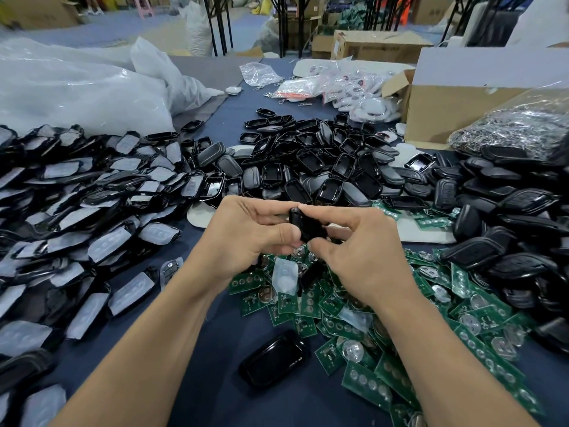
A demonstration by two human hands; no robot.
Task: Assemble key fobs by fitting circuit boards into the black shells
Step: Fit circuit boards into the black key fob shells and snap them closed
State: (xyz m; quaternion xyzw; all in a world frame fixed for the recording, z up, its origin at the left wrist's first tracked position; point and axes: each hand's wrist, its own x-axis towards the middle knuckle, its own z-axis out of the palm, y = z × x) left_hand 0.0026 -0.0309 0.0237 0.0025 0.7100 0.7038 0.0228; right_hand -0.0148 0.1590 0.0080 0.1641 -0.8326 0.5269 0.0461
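Note:
Both hands meet above the table's middle around one black key fob shell (304, 224). My left hand (246, 238) pinches its left side with thumb and curled fingers. My right hand (357, 251) grips its right side, index fingertip on the top edge. The shell's inside is hidden by the fingers. Beneath the hands lies a heap of green circuit boards (369, 328) with round silver cells. One empty black shell (274, 359) lies alone on the blue cloth near me.
Shells with translucent button pads (92, 217) cover the left. Empty black shells (323, 167) pile up behind the hands, closed fobs (508, 229) on the right. A cardboard box (455, 109), a bag of metal rings (511, 131) and plastic bags (77, 87) stand at the back.

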